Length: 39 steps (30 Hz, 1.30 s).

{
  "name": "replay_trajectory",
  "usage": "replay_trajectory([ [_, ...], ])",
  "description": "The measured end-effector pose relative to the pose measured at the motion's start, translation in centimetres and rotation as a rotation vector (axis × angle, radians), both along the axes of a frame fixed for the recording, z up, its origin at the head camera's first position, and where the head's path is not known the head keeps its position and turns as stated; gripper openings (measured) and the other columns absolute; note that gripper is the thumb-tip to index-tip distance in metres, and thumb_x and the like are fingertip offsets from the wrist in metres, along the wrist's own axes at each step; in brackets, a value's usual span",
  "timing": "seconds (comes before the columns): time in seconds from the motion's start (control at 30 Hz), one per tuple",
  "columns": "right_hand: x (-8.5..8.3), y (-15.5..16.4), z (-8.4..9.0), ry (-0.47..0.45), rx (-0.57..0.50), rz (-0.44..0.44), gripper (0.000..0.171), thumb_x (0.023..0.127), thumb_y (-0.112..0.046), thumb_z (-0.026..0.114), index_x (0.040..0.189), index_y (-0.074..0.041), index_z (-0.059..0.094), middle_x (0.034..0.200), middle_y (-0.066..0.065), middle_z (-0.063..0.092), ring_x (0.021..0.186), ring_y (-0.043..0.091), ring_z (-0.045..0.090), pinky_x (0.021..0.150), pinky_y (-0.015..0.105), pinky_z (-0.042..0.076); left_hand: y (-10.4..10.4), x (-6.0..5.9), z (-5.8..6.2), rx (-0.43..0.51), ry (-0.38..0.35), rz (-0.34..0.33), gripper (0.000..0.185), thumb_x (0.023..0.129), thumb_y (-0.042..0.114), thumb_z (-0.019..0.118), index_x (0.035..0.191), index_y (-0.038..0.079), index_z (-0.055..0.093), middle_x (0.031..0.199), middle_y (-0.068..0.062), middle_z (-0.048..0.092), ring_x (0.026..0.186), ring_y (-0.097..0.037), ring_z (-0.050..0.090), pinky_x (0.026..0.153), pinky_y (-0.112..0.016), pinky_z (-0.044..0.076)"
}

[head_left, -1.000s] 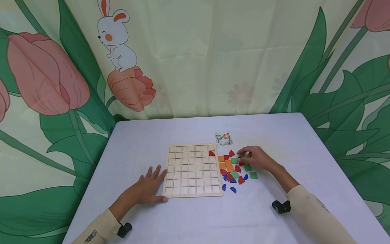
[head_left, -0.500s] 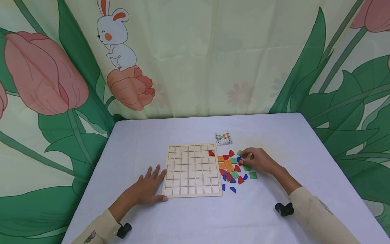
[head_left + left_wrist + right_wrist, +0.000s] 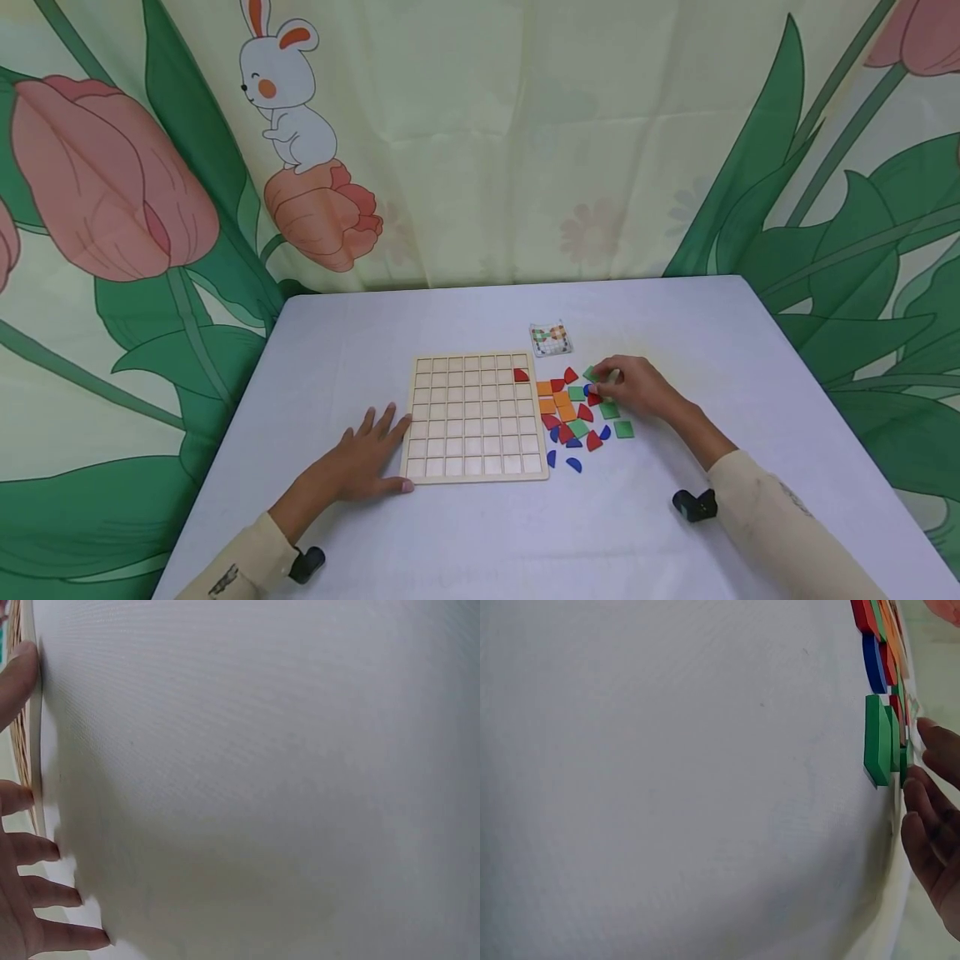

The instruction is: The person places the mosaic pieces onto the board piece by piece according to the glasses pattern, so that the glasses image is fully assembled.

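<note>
Looks like the picking stage: the right hand (image 3: 628, 387) is down in the pile of coloured tiles (image 3: 577, 414) that sits on the bench (image 3: 465, 533) just right of the wooden grid board (image 3: 474, 417). Its fingertips are curled in around a small blue piece (image 3: 588, 389) at the far side of the pile, beside a green square (image 3: 576, 394). I can't tell for sure whether it's pinched or just touched; the right wrist view only shows fingers (image 3: 930, 825) next to the edges of green tiles (image 3: 877, 739).

The board has one red piece (image 3: 521, 376) seated, in the far right corner cell; every other cell is bare. The left hand (image 3: 365, 460) lies flat with fingers spread, touching the board's near left edge, holding nothing.

My guess for the next move: get a clean pinch on that one tile without dragging its neighbours, then carry it left to a cell and line up its shape.

Writing or brands: none readable. The little card (image 3: 551, 339) beyond the pile shows a coloured pattern, too small to make out.
</note>
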State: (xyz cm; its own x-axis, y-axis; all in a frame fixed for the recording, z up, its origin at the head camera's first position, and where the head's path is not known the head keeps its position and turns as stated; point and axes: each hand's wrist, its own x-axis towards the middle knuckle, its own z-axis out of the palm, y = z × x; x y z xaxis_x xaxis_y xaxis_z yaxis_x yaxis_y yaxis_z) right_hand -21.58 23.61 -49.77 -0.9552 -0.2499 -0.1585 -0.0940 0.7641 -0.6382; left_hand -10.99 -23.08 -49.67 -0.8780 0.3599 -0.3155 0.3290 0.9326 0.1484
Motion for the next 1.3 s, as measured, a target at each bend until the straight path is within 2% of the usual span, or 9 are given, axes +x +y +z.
replay_trajectory([
  [0.23, -0.7, -0.4, 0.1, 0.001, 0.009, 0.006, 0.032, 0.09, -0.024, 0.076, 0.12, -0.011, 0.073, 0.107, 0.006, 0.071, 0.092, 0.021, 0.059, 0.073, 0.027, 0.055, -0.1, -0.1, -0.3, -0.007, 0.008, -0.005, 0.105, 0.081, 0.077, 0.059, 0.16, 0.017, 0.026, 0.166, -0.02, 0.019, 0.149, -0.053, 0.02, 0.105, -0.073, 0.034],
  [0.4, -1.0, -1.0, 0.1, -0.016, 0.008, 0.01, 0.033, 0.089, -0.026, 0.077, 0.12, -0.013, 0.073, 0.108, 0.005, 0.071, 0.09, 0.021, 0.059, 0.071, 0.027, 0.056, -0.2, -0.2, -0.5, -0.009, 0.001, 0.001, 0.106, 0.081, 0.078, 0.059, 0.161, 0.018, 0.024, 0.167, -0.018, 0.018, 0.15, -0.052, 0.019, 0.106, -0.073, 0.033],
  [0.7, -1.0, -1.9, 0.0, -0.025, 0.003, 0.082, 0.032, 0.087, -0.029, 0.08, 0.116, -0.016, 0.076, 0.108, 0.003, 0.07, 0.092, 0.018, 0.06, 0.072, 0.026, 0.057, -0.1, -0.2, -0.9, -0.002, 0.007, 0.003, 0.105, 0.081, 0.077, 0.06, 0.161, 0.019, 0.024, 0.167, -0.017, 0.017, 0.15, -0.051, 0.017, 0.106, -0.072, 0.033],
  [1.03, -1.2, -4.2, -0.2, 0.062, 0.015, 0.158, 0.029, 0.087, -0.033, 0.08, 0.111, -0.017, 0.078, 0.101, -0.003, 0.071, 0.09, 0.015, 0.06, 0.075, 0.025, 0.055, -0.2, -0.2, -0.8, -0.001, 0.022, 0.005, 0.105, 0.081, 0.076, 0.062, 0.16, 0.018, 0.026, 0.167, -0.019, 0.02, 0.149, -0.052, 0.019, 0.105, -0.073, 0.033],
  [1.3, -1.9, -6.3, -0.2, 0.097, 0.04, 0.239, 0.024, 0.089, -0.028, 0.078, 0.11, -0.015, 0.079, 0.096, -0.004, 0.069, 0.085, 0.012, 0.058, 0.074, 0.026, 0.052, 0.0, -0.1, -0.7, -0.002, 0.04, -0.001, 0.103, 0.081, 0.074, 0.063, 0.16, 0.017, 0.028, 0.166, -0.02, 0.021, 0.149, -0.053, 0.021, 0.105, -0.073, 0.034],
])
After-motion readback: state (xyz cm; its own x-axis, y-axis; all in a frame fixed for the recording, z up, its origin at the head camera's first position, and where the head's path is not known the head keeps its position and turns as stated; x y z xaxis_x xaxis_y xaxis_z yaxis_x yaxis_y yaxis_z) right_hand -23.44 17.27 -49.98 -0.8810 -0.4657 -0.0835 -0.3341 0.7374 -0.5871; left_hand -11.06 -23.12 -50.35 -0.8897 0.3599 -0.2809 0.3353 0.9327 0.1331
